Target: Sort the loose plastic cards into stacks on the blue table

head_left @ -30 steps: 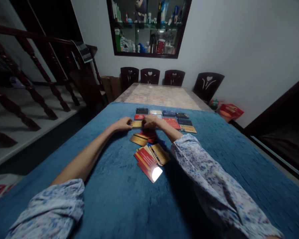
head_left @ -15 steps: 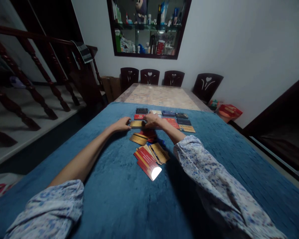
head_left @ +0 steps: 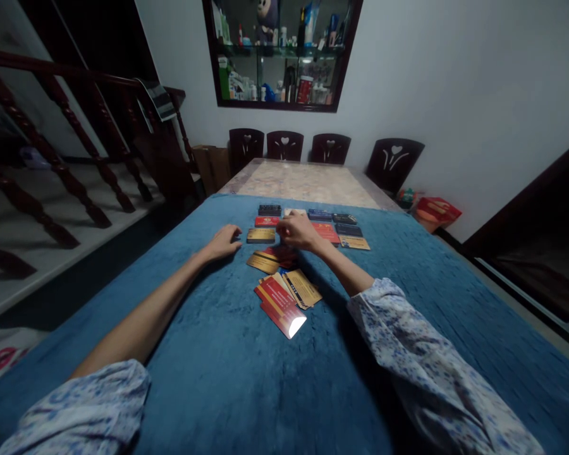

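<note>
Cloth [head_left: 218, 354]: deep blue, mottled nap. Gold card [head_left: 260, 235], dark stripe across it; red card [head_left: 267, 221]; black card [head_left: 270, 210]. Loose pile [head_left: 284, 297]: reds and golds, some striped. Sleeve [head_left: 422, 373]: white, small blue floral print. Table top [head_left: 303, 180]: beige marbling. Chairs [head_left: 284, 145]: dark brown

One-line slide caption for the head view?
Left hand rests beside a gold card, right hand over card rows on blue cloth; loose pile nearer.
</note>
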A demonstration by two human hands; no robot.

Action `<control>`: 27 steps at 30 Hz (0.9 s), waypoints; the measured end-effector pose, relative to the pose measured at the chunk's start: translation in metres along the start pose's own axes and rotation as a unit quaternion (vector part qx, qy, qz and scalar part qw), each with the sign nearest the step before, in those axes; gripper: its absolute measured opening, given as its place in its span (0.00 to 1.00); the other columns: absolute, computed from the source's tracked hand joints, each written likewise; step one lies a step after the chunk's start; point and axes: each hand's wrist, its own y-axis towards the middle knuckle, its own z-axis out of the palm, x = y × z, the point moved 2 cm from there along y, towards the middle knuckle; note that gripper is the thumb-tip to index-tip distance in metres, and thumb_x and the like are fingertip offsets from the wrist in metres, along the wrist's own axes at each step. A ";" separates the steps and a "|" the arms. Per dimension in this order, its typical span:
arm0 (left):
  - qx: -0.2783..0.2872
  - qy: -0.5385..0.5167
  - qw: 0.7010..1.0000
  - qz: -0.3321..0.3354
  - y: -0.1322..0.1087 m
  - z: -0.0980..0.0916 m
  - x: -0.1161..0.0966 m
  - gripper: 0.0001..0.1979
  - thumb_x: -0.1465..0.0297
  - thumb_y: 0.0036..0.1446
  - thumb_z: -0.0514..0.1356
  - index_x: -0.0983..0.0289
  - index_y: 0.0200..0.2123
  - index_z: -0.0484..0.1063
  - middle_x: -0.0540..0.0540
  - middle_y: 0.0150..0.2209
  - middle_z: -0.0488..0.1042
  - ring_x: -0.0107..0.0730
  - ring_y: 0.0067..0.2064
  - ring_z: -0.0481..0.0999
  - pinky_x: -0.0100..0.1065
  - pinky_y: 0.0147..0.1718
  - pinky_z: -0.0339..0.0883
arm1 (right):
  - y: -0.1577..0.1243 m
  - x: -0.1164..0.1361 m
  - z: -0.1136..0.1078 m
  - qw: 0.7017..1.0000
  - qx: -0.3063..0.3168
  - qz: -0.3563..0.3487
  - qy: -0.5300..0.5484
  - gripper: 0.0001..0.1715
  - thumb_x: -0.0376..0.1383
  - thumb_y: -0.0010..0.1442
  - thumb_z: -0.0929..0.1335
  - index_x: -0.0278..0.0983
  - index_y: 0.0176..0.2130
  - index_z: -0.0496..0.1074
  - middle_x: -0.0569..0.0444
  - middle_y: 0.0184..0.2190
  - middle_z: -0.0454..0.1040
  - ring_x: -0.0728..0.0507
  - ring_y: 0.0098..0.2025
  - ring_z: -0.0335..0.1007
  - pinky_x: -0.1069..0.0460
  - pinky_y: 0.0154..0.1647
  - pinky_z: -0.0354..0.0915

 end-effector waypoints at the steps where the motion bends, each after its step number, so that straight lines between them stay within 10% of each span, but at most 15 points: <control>1: -0.005 -0.001 1.000 0.005 -0.002 0.000 0.000 0.17 0.64 0.49 0.60 0.64 0.43 0.72 0.60 0.45 0.76 0.47 0.48 0.76 0.48 0.53 0.70 | -0.004 0.001 0.000 1.000 -0.009 0.000 0.005 0.15 0.30 0.60 0.66 0.37 0.43 0.81 0.45 0.43 0.81 0.35 0.49 0.64 0.47 0.41 0.53; 27: -0.026 -0.020 0.990 0.135 -0.059 0.024 -0.039 0.16 0.67 0.61 0.57 0.63 0.51 0.75 0.62 0.54 0.74 0.47 0.56 0.72 0.52 0.59 0.66 | -0.055 0.025 0.022 0.999 0.014 -0.015 0.031 0.15 0.37 0.65 0.66 0.38 0.48 0.78 0.43 0.47 0.78 0.35 0.51 0.62 0.45 0.45 0.53</control>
